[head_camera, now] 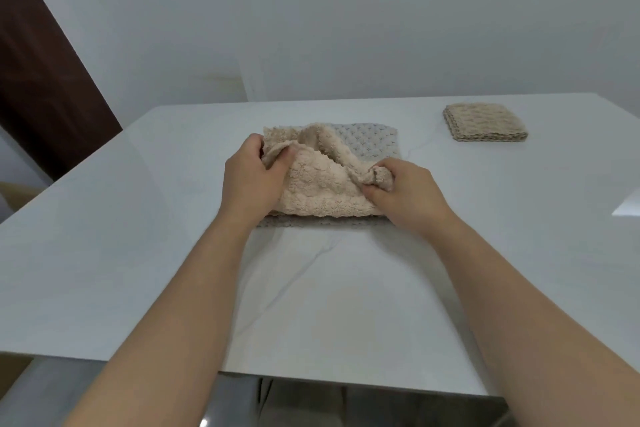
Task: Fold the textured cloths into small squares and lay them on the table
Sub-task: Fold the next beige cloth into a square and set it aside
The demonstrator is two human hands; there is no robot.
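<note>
A beige textured cloth [318,180] lies rumpled in the middle of the white table [138,218], on top of a flat grey textured cloth [367,140]. My left hand [247,180] grips the beige cloth's left edge, thumb and fingers curled into the fabric. At the cloth's right side my right hand [401,196] pinches a bunched corner. A beige cloth folded into a small square [485,121] sits at the far right of the table.
The table's near edge runs across the bottom of the view, with floor below it. A dark brown door [38,80] stands at the left beyond the table. A pale wall rises behind the table.
</note>
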